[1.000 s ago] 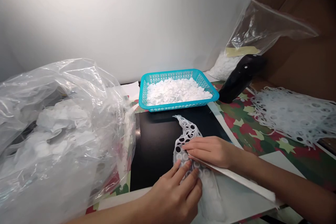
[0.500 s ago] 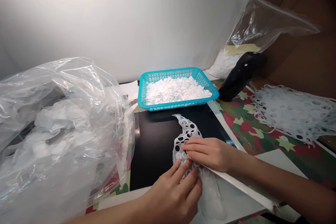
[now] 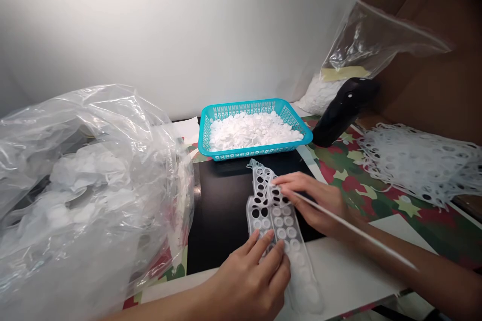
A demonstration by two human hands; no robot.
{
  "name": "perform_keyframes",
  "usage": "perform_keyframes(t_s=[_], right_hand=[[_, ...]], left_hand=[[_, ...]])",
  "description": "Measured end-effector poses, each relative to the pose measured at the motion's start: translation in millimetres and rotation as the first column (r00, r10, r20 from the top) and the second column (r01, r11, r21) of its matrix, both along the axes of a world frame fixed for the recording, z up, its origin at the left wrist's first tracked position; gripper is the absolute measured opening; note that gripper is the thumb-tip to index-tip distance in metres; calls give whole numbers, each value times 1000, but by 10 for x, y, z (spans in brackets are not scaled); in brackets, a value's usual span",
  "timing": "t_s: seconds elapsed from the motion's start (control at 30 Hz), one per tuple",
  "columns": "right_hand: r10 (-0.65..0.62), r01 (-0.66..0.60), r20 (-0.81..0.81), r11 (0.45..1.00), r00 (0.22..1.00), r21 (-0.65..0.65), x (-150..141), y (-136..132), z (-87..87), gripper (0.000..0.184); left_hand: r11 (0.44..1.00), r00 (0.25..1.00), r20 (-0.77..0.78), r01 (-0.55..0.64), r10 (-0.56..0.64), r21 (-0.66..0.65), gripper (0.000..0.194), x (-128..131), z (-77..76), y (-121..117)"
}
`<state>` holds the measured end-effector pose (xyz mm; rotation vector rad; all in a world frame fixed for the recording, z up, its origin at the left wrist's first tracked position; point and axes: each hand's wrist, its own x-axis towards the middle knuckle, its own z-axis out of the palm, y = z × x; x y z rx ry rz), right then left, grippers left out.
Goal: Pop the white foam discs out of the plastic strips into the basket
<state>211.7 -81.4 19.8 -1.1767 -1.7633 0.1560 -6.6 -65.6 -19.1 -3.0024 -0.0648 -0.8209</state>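
Note:
A translucent white sheet (image 3: 289, 220) dotted with round rings lies lengthwise before me. Its far end is a lattice of open holes, slightly crumpled, while circles still fill the nearer part. My left hand (image 3: 251, 277) rests on the sheet's left side with its fingers spread. Over the far right part of the sheet, my right hand (image 3: 320, 201) grips a long thin white stick (image 3: 365, 233). The stick's tip end is at the punched holes, and its other end slants down to the right across my forearm.
A turquoise basket (image 3: 259, 153) of small white discs (image 3: 256, 130) stands behind the black mat (image 3: 222, 205). Clear plastic bags (image 3: 124, 110) fill the left. At right are a black object (image 3: 337, 113), a pile of holed sheets (image 3: 422, 160) and a bag of white pieces (image 3: 320, 95).
My right hand has lifted off the sheet and shifted slightly up and right, raising the white stick with it. The sheet's far part lies flatter. My left hand stays put.

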Motion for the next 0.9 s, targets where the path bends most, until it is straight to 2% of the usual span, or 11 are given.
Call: perform_keyframes(t_s=[0.13, 0.27, 0.43, 0.6, 0.67, 0.73, 0.77, 0.8, 0.83, 0.87, 0.9], right_hand=[[-332, 340, -183, 940, 925, 9, 160, 105, 61, 7], [-442, 458, -148, 883, 885, 102, 407, 290, -30, 5], [-461, 465, -57, 879, 886, 104, 597, 444, -146, 4], [-460, 464, -56, 876, 886, 132, 533, 377, -39, 4], [-354, 360, -111, 932, 929, 40, 487, 305, 36, 8], [-113, 71, -238, 982, 965, -177, 465, 227, 105, 13], [26, -135, -329, 940, 944, -312, 466, 192, 133, 14], [148, -348, -426, 827, 892, -442, 473, 163, 157, 14], [235, -523, -514, 664, 825, -535, 483, 142, 175, 13], [291, -629, -570, 505, 768, -591, 495, 130, 188, 12], [332, -671, -584, 400, 741, -624, 505, 126, 196, 11]], left_hand=[[1000, 1000, 6, 5, -5, -2, 28, 7, -11, 7], [1000, 1000, 30, 5, -5, 1, 28, 21, -19, 13], [1000, 999, 34, 6, -5, -11, 28, 16, -35, 12], [997, 1000, 16, 3, -2, -73, 27, 30, 8, 18], [995, 1000, -11, 1, -2, -105, 29, 43, 32, 21], [992, 999, -39, -7, 2, -124, 29, 51, 49, 24], [992, 999, -45, -6, 0, -128, 29, 53, 54, 26], [991, 999, -45, -4, -2, -130, 28, 54, 55, 28], [991, 999, -39, -3, -2, -133, 27, 53, 54, 30], [991, 1000, -31, -1, -3, -135, 26, 52, 52, 31], [991, 1000, -23, 1, -4, -137, 26, 51, 48, 32]])
